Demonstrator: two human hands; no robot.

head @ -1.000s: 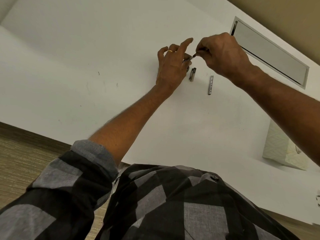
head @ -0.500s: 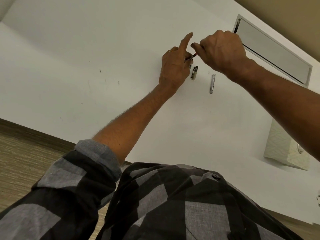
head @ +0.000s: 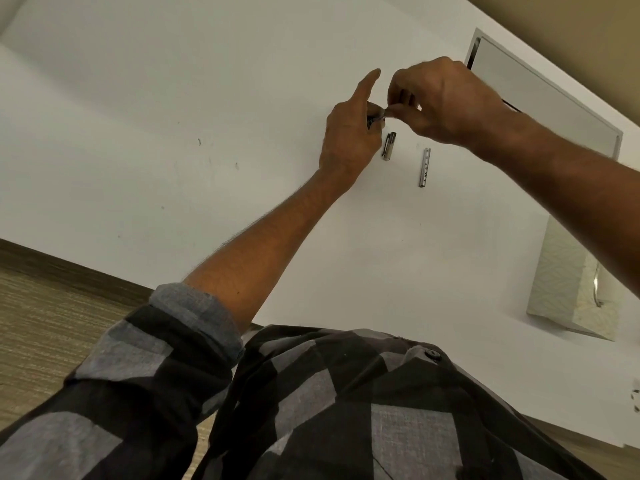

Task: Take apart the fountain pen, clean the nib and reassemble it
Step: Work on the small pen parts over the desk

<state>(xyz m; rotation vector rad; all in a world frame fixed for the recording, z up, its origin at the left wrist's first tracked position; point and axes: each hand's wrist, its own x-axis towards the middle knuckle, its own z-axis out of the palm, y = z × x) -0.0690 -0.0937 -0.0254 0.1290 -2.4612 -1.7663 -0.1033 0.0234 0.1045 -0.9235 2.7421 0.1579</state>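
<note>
My left hand (head: 349, 133) and my right hand (head: 440, 98) meet above the white table (head: 173, 116), both pinching a small pen part (head: 380, 114) between fingertips; my left index finger points upward. Most of that part is hidden by my fingers, so I cannot tell whether it is the nib section. The metal pen cap (head: 389, 146) with its clip lies on the table just below my hands. The slim silver barrel (head: 424, 167) lies a little to the cap's right.
A long grey recessed panel (head: 540, 95) runs along the table's far right. A pale patterned box (head: 571, 285) stands at the right edge under my right forearm. The table's front edge runs close to my body.
My right hand's fingers have shifted closer over the part and now cover it more. My left index finger stays raised. The cap and barrel lie as before.
</note>
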